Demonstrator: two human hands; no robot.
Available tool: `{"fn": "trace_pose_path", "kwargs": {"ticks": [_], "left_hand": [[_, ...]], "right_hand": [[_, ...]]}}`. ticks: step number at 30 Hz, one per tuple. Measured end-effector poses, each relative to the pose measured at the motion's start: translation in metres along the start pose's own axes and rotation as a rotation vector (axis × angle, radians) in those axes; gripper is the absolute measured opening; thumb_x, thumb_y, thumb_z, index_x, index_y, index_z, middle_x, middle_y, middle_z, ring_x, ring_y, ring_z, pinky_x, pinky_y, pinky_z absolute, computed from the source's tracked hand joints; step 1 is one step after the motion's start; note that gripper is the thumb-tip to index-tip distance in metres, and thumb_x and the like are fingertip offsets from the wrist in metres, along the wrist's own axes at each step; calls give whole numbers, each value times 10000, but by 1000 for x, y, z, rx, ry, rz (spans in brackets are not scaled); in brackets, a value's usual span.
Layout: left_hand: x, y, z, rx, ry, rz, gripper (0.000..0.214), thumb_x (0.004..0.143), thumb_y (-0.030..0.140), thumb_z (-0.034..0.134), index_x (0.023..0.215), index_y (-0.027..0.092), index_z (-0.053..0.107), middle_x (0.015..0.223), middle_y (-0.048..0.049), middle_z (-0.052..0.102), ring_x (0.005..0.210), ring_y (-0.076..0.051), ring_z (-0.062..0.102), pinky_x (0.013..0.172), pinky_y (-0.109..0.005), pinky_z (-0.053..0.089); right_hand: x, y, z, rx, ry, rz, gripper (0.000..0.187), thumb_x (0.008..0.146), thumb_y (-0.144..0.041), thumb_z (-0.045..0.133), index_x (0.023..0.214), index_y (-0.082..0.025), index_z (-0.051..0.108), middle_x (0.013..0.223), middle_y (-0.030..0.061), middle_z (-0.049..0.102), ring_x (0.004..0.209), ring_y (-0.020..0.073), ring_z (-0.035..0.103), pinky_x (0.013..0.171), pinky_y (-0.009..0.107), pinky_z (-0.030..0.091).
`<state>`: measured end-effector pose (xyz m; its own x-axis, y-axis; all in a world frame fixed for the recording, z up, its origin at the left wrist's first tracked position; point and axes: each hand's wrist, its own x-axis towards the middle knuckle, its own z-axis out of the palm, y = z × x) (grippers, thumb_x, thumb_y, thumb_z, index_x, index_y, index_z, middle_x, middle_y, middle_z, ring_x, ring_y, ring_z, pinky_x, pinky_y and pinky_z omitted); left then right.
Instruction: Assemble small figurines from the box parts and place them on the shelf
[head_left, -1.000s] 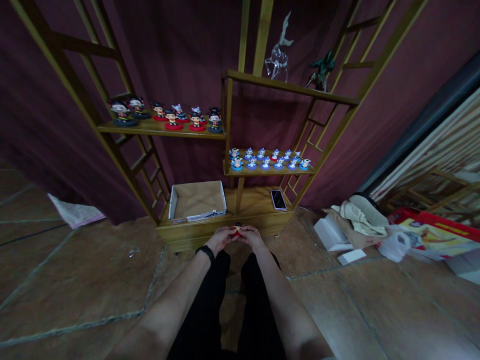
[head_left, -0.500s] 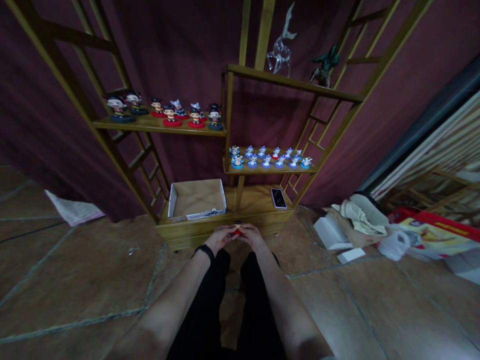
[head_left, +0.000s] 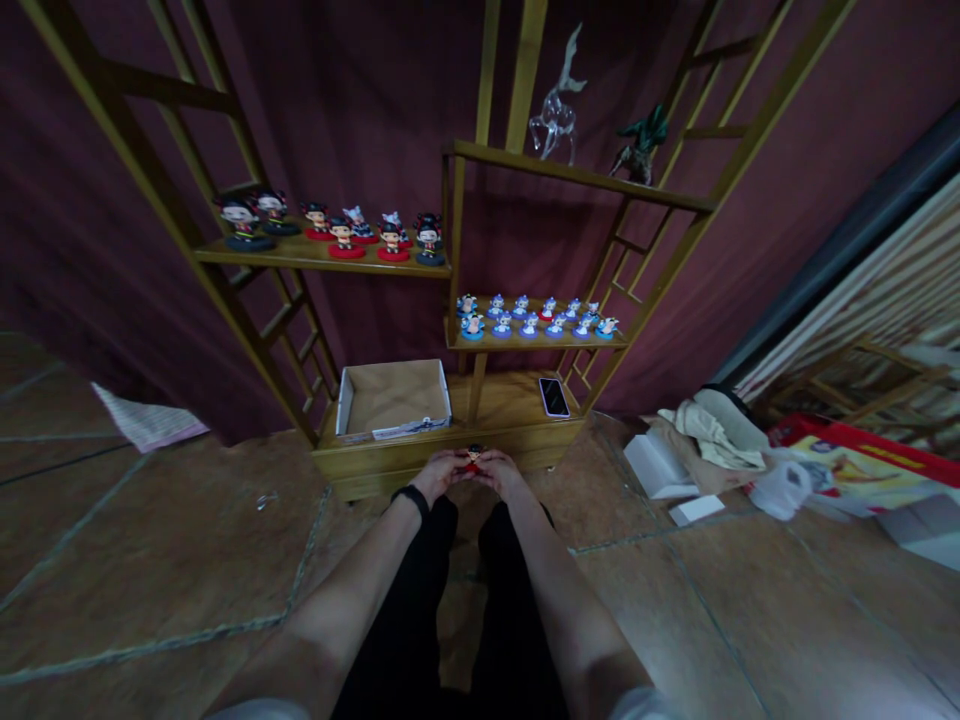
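Both my hands meet in front of me and hold a small figurine (head_left: 474,456) with a dark head and a red base. My left hand (head_left: 441,473), with a black band on the wrist, grips it from the left. My right hand (head_left: 501,473) grips it from the right. The figurine sits just before the front edge of the wooden shelf's bottom board (head_left: 510,408). Similar red-based figurines (head_left: 346,238) stand on the left shelf. Small blue figurines (head_left: 534,318) stand in rows on the middle shelf.
An open cardboard box (head_left: 394,398) and a phone (head_left: 554,396) lie on the bottom board. A glass animal (head_left: 556,112) and a dark green figure (head_left: 639,140) stand on the top shelf. Boxes, cloth and a bag (head_left: 750,460) lie on the tiled floor at right, paper (head_left: 147,420) at left.
The view shifted slightly up and then back. My hands stay together on the figurine in nearly the same spot.
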<state>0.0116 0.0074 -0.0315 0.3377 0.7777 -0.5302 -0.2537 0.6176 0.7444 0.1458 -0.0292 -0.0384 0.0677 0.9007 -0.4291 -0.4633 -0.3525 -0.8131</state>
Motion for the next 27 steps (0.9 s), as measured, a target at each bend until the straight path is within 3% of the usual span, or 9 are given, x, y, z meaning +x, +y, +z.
{"fn": "trace_pose_path", "kwargs": {"ticks": [13, 27], "left_hand": [[6, -4, -1, -79, -44, -21, 138, 691, -36, 593, 754, 80, 633, 682, -73, 662, 613, -130, 641, 619, -225, 546], [6, -3, -3, -1, -18, -27, 163, 651, -49, 615, 752, 79, 620, 702, -72, 665, 580, -127, 629, 583, -235, 545]], "right_hand": [[9, 10, -5, 46, -18, 7, 131, 602, -121, 669, 679, -175, 578, 691, 0, 676, 656, 138, 645, 736, 330, 518], [4, 3, -3, -3, 7, 38, 199, 546, -90, 716, 646, -163, 561, 617, -10, 653, 624, 146, 639, 720, 342, 522]]}}
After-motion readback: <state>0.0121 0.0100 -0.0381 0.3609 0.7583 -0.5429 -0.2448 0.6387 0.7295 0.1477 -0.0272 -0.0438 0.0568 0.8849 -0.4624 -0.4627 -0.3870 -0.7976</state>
